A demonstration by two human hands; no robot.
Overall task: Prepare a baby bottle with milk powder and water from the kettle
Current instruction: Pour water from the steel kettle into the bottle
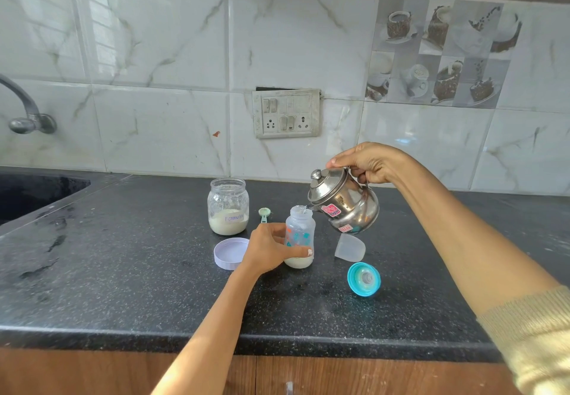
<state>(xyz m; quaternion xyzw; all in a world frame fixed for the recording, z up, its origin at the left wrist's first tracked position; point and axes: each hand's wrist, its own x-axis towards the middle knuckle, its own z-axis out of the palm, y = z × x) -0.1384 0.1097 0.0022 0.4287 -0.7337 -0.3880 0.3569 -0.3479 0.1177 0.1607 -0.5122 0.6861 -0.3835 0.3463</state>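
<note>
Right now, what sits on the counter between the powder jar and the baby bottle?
In the head view, a small green scoop lies between the jar and the bottle.

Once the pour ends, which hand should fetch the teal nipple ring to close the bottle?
Probably the right hand: the teal nipple ring lies on its side of the bottle, below the kettle it grips. The left hand grips the bottle and should steady it.

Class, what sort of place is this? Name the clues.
Most likely a home kitchen: a dark stone counter against a tiled wall, a tap over a sink, and a wall socket panel.
</note>
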